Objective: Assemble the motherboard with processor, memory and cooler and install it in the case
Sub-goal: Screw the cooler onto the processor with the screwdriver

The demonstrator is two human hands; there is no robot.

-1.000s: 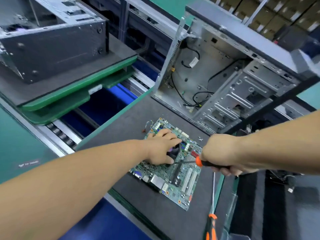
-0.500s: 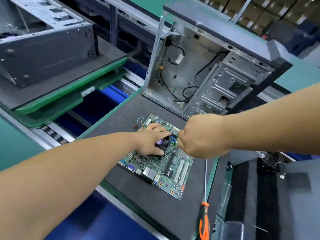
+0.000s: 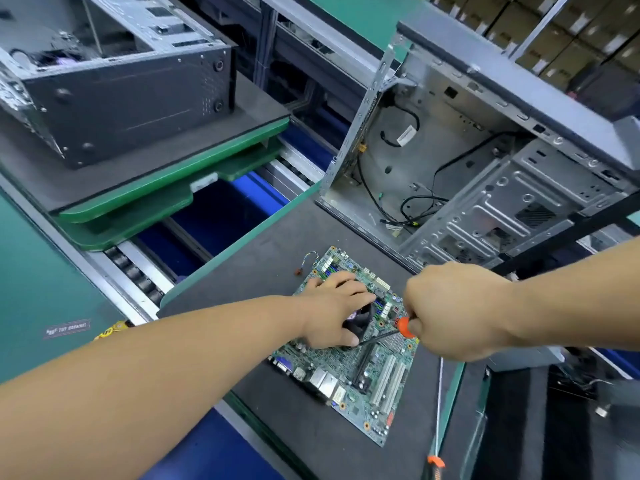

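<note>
Two hands work over the board [image 3: 349, 362], which lies flat on the mat w/ the open case [image 3: 460, 161] just behind it. Board looks light, thin, stiff but fragile; best held by its edges, not the parts. Left hand [image 3: 334, 311] reaches in palm down, fingers curled over the cooler [image 3: 360, 318] mid-board. Right hand [image 3: 450, 311] fists a screwdriver [image 3: 391, 332], tip angled at cooler's near corner.

dark mat [image 3: 277, 244], motherboard [image 3: 349, 362], open case [image 3: 450, 161]
</note>
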